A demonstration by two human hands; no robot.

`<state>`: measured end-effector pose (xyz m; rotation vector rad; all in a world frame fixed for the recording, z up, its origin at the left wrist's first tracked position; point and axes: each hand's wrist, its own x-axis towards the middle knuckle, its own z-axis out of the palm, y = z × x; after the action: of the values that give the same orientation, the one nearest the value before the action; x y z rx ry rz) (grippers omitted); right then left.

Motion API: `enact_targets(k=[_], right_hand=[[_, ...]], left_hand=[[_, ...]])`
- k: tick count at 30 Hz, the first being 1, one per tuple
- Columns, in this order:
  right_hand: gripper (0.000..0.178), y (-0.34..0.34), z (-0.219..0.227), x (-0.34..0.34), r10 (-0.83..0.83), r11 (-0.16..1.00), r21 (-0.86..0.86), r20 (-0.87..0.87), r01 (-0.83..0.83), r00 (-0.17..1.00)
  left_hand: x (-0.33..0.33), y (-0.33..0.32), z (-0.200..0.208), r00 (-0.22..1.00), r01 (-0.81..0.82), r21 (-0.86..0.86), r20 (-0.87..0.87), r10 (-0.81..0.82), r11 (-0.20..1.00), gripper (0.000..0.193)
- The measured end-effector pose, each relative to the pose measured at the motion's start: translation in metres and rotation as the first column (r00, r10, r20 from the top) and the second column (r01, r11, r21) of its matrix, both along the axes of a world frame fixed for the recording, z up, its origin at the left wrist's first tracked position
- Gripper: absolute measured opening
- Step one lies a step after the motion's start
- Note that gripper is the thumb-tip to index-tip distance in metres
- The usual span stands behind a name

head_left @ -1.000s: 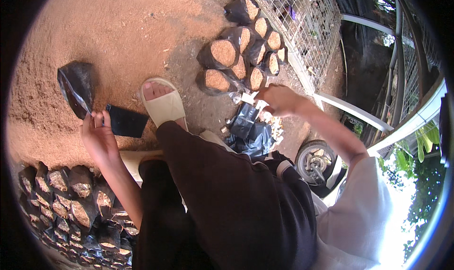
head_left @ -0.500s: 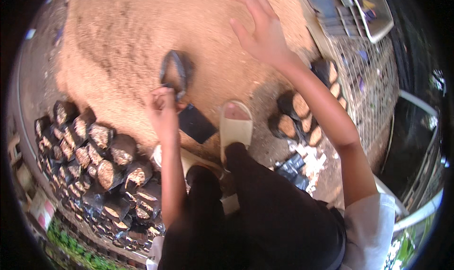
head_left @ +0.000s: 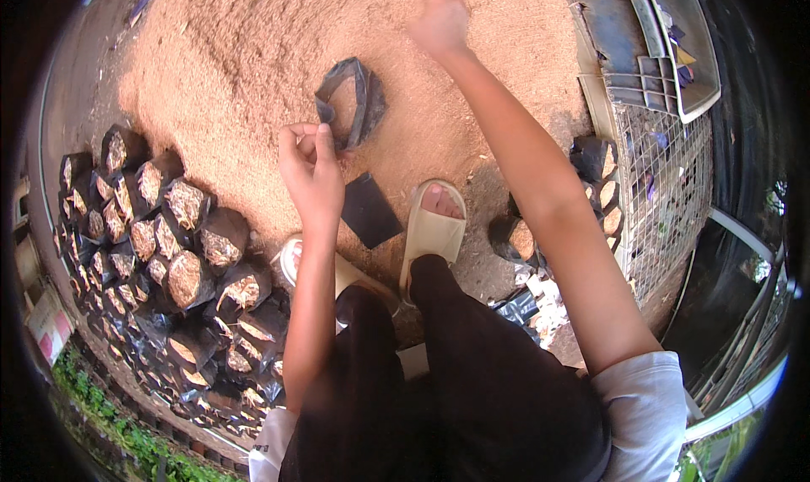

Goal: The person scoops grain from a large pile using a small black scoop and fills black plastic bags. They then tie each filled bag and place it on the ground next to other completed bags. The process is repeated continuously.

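Note:
My left hand point(head_left: 310, 174) pinches the near rim of a black plastic bag point(head_left: 369, 102) between thumb and fingers. The bag's round mouth stands open, and tan sawdust-like material shows inside it. My right hand point(head_left: 440, 22) reaches to the far side over the big sawdust pile point(head_left: 253, 86). Its fingers look apart and nothing shows in them, though they are slightly blurred. A flat black plastic piece point(head_left: 371, 210) lies on the ground between the bag and my right sandal point(head_left: 434, 229).
Many filled black bags point(head_left: 187, 280) stand packed at the left. A few more filled bags point(head_left: 512, 239) sit at the right, partly behind my right arm. Beyond them are a wire mesh panel point(head_left: 666, 178) and a grey plastic tray point(head_left: 688, 52). White scraps point(head_left: 548, 305) lie near my right leg.
My right hand has moved left and farther over the pile. My left hand keeps its pinch on the bag. The whole view has shifted a little.

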<state>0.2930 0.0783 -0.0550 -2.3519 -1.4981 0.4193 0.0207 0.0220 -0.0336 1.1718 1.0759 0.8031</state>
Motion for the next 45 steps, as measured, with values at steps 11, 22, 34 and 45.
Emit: enact_targets(k=[11,22,34,45], right_hand=[[0.029,-0.026,0.083,-0.061,0.287,0.769,-0.029,-0.877,0.639,-0.385],[0.018,-0.052,0.054,-0.151,0.035,0.678,0.047,-0.999,0.733,0.032],[0.017,-0.071,0.036,-0.14,0.064,0.759,0.528,-0.644,0.381,0.763],[0.045,-0.055,-0.051,-0.022,-0.277,0.94,0.327,0.57,0.095,0.773]], left_hand=[[0.002,0.001,0.003,1.0,-0.025,0.083,-0.01,0.026,0.996,0.008],[0.008,-0.004,0.006,0.991,0.045,0.101,-0.13,-0.032,0.994,0.01],[0.005,-0.007,0.006,0.991,-0.052,0.12,-0.113,0.065,0.991,0.014],[0.0,0.0,0.0,0.957,0.029,0.063,-0.289,-0.009,0.998,0.025]])
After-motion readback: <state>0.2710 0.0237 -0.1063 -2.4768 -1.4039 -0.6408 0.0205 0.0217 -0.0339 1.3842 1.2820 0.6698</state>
